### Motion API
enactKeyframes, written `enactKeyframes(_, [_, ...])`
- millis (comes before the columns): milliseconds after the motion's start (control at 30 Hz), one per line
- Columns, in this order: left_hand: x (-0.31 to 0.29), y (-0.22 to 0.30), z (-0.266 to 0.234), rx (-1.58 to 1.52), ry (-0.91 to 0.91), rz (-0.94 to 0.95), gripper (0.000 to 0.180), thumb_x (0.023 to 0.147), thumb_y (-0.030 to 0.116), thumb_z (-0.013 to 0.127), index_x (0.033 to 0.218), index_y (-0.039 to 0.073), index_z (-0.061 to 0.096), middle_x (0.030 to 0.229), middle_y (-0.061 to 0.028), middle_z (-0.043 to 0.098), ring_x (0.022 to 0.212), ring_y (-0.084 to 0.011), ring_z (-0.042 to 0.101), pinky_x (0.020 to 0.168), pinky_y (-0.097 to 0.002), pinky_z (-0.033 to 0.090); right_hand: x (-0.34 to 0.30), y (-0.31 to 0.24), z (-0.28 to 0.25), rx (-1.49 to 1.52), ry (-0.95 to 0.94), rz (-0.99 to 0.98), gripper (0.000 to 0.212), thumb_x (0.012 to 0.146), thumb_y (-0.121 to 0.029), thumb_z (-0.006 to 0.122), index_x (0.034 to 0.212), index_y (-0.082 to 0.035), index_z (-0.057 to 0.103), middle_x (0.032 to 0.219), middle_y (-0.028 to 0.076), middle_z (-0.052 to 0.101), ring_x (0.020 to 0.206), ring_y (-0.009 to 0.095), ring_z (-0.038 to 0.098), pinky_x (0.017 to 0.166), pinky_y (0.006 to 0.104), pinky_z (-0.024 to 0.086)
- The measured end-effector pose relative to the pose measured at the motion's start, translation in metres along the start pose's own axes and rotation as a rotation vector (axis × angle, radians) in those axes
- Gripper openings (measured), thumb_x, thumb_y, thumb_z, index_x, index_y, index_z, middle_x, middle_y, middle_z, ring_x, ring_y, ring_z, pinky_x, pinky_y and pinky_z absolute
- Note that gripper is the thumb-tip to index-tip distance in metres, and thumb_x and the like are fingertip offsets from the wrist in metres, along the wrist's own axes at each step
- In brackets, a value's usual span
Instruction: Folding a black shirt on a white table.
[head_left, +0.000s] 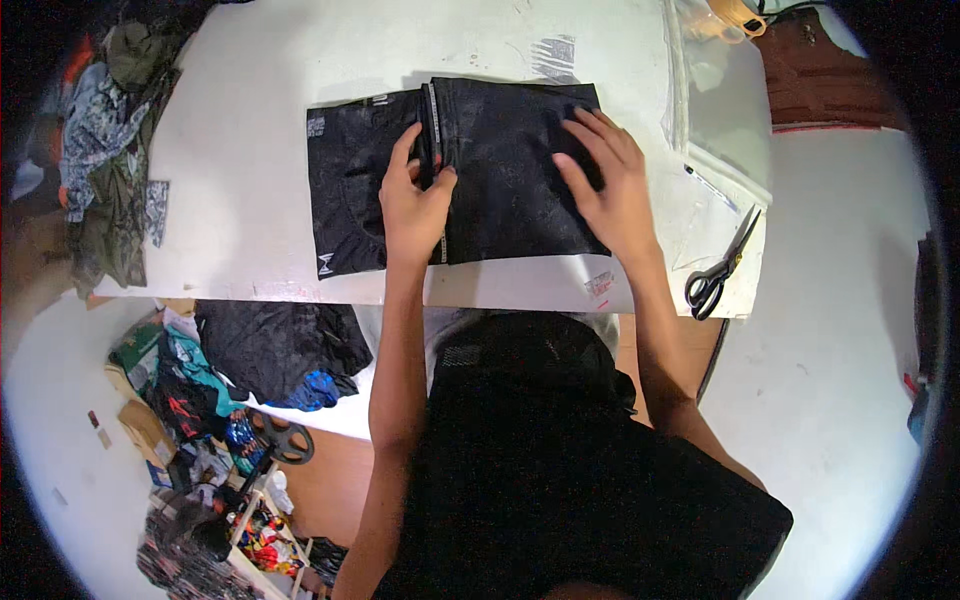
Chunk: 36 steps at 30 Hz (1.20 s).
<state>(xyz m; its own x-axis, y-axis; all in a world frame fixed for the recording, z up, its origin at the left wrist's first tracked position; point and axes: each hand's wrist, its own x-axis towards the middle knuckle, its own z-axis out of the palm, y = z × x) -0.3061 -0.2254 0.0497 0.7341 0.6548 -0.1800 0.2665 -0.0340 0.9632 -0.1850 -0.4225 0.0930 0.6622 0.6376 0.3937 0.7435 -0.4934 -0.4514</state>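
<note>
A flat, slightly shiny black piece [520,150] lies on the white table, with creases across it; whether it is a plastic mailing bag or cloth I cannot tell. Its left panel [345,180] carries small pale printed marks at the corners. A raised fold with a pale printed strip [434,115] runs down between the two parts. My left hand [415,205] pinches this fold between thumb and fingers. My right hand [612,185] rests, fingers spread, at the right side of the black piece, slightly blurred.
Black-handled scissors [720,275] and a pen [710,187] lie at the table's right end, near clear plastic [715,90]. Patterned clothes [110,150] pile at the left edge. Below the table are dark cloth [280,345], a black handwheel [288,437] and a wooden-framed bin [270,540].
</note>
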Motion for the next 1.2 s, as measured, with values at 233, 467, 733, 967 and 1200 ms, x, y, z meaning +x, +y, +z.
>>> enactKeyframes(233, [-0.006, -0.005, -0.003, 0.01, 0.009, 0.023, 0.061, 0.082, -0.004, 0.064, 0.14, 0.006, 0.048, 0.087, -0.0098, 0.068, 0.074, -0.0115, 0.06, 0.068, -0.0265, 0.049, 0.011, 0.02, 0.043, -0.226, -0.167, -0.051, 0.066, 0.094, -0.057, 0.054, 0.138, -0.007, 0.055, 0.146, 0.018, 0.048, 0.14, 0.037, 0.037, 0.116, 0.0573, 0.021])
enactKeyframes(467, [-0.009, -0.003, -0.008, -0.008, 0.025, 0.0, 0.06, 0.083, -0.005, 0.063, 0.14, 0.005, 0.048, 0.087, -0.009, 0.067, 0.074, -0.0111, 0.059, 0.067, -0.0247, 0.048, 0.018, 0.063, 0.037, -0.144, -0.032, 0.257, 0.07, 0.094, -0.056, 0.055, 0.138, -0.001, 0.053, 0.146, 0.022, 0.047, 0.14, 0.041, 0.036, 0.115, 0.0577, 0.021])
enactKeyframes(733, [-0.013, 0.026, -0.017, 0.265, 0.115, 0.091, 0.062, 0.08, 0.006, 0.076, 0.137, 0.002, 0.053, 0.091, -0.0159, 0.07, 0.067, -0.0142, 0.063, 0.063, -0.0287, 0.051, 0.005, 0.017, 0.027, -0.015, 0.066, 0.158, 0.061, 0.084, -0.043, 0.074, 0.128, -0.003, 0.061, 0.132, 0.025, 0.056, 0.121, 0.042, 0.054, 0.103, 0.048, 0.042])
enactKeyframes(967, [-0.011, 0.037, -0.026, 0.555, 0.286, 0.689, 0.035, 0.083, 0.016, 0.073, 0.115, 0.002, 0.067, 0.117, -0.0154, 0.065, 0.114, -0.0361, 0.058, 0.096, -0.0468, 0.045, -0.006, 0.028, 0.0, 0.312, -0.122, 0.803, 0.069, 0.08, -0.047, 0.079, 0.12, 0.006, 0.063, 0.09, 0.018, 0.072, 0.079, 0.022, 0.07, 0.073, 0.0311, 0.054])
enactKeyframes(1200, [0.01, -0.009, 0.002, 0.959, 0.014, 0.728, 0.054, 0.098, 0.03, 0.052, 0.143, 0.0, 0.046, 0.15, -0.0231, 0.04, 0.141, -0.0379, 0.036, 0.115, -0.0547, 0.025, 0.011, 0.023, -0.005, 0.332, -0.34, 0.834, 0.054, 0.084, -0.04, 0.078, 0.107, 0.008, 0.068, 0.085, 0.01, 0.069, 0.076, 0.014, 0.061, 0.069, 0.0274, 0.048])
